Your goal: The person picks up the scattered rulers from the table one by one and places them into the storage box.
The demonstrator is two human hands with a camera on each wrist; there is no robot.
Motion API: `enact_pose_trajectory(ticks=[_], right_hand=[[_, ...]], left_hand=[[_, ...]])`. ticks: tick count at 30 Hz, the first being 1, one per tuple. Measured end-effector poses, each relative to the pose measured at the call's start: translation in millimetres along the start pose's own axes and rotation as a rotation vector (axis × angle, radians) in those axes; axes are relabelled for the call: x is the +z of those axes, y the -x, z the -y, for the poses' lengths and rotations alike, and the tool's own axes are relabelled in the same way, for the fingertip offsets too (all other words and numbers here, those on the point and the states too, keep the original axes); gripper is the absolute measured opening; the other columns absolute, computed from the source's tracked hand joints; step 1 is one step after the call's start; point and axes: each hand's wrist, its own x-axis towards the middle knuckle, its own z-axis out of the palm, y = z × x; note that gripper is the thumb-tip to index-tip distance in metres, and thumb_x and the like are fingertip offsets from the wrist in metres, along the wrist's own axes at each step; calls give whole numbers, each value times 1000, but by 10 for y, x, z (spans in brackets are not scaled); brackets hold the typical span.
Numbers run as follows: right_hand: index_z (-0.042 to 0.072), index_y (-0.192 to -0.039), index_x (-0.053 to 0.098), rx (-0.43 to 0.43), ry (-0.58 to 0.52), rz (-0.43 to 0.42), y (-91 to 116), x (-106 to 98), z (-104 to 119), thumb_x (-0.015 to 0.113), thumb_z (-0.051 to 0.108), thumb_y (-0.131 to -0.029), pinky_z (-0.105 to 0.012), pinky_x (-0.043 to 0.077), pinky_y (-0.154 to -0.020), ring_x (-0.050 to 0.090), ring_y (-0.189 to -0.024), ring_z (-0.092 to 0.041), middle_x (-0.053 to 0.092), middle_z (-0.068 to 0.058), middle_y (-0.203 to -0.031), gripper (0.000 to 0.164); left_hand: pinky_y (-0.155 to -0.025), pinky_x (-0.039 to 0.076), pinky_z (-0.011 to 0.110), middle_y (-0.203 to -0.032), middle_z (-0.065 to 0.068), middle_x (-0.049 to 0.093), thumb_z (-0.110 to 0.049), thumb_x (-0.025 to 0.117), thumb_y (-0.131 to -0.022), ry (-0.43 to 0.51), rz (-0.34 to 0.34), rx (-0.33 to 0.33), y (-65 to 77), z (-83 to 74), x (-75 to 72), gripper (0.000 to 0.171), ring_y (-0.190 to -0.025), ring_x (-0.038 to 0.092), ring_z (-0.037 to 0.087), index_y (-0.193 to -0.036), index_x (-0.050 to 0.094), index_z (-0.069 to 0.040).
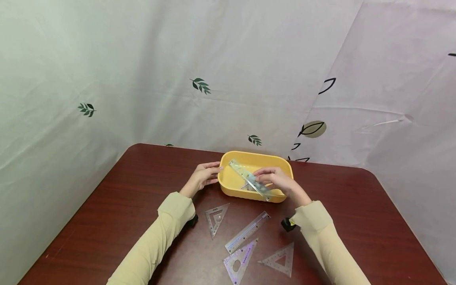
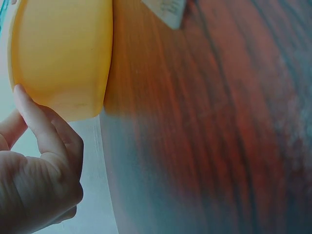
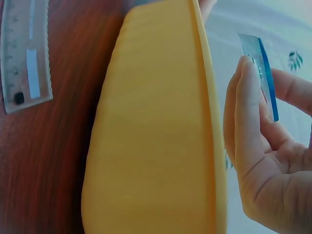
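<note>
Clear bluish drawing tool (image 1: 246, 174) is pinched between fingers and thumb of the right hand (image 1: 278, 180); ruler or set square can't be told, outline is partly covered by the fingers. It is held over the yellow tray (image 1: 267, 159); in the right wrist view the visible part is shown above the rim with a gap, no contact there

Key relation: tool's long edge is slanted across the tray opening, far left to near right, so it is crossed against the tray's own long axis, which is laid left to right. Near end is overlapped with the near rim in the head view. Tool is directly left of the right hand, which is by far the nearer

Hands are well apart. Tray's left end is held at the rim by the left hand (image 1: 203, 174); steadying, by the look of it

Four more clear pieces are laid on the counter (image 1: 117, 221), nearer the body: small set square (image 1: 210, 221), ruler (image 1: 247, 232), purple-marked set square (image 1: 246, 254), grey-looking set square (image 1: 287, 259). Of these, the ruler's upper end is closest to the tray, just short of its near wall
</note>
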Motion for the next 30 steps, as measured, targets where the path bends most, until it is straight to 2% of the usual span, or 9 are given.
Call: enact_pose_trajectory(ticks=[7,10,19,26,30], right_hand=[[-6,-131,55,83,-132,-52,-132,-119,-18,60,14,-93,-21,54,-77,63,-82,-3,66,10,-95,44],[-7,-132,54,96,-141,-60,-177,-153,-27,60,13,-93,-19,54,-75,64,-80,-2,66,11,-92,44],[-5,-127,59,113,-48,-31,-238,-158,-132,61,14,-93,-18,53,-70,60,-75,-1,67,11,-86,39],[-3,-124,62,111,52,-41,-238,-119,-166,64,17,-92,-23,54,-76,58,-80,-4,68,1,-102,38],[-4,-122,64,100,71,-31,-237,-107,-179,65,16,-91,-25,55,-77,58,-81,-6,68,-3,-103,36]], left_hand=[[-52,55,15,-80,-1,69,-15,69,-90,-9,0,-7,12,-15,6,48,-60,65,4,-136,56,-11],[-52,55,15,-79,-2,69,-14,69,-90,-3,4,-4,14,-16,8,48,-60,65,4,-136,56,-11],[-54,56,16,-89,2,71,-15,69,-89,-10,-1,8,13,0,7,48,-64,66,5,-135,56,-10],[-55,56,16,-85,-1,69,-15,69,-89,-7,0,1,17,-6,8,48,-64,66,5,-136,55,-10],[-55,56,16,-84,-1,69,-15,70,-89,-8,-1,1,24,-9,7,49,-63,65,4,-136,55,-10]])
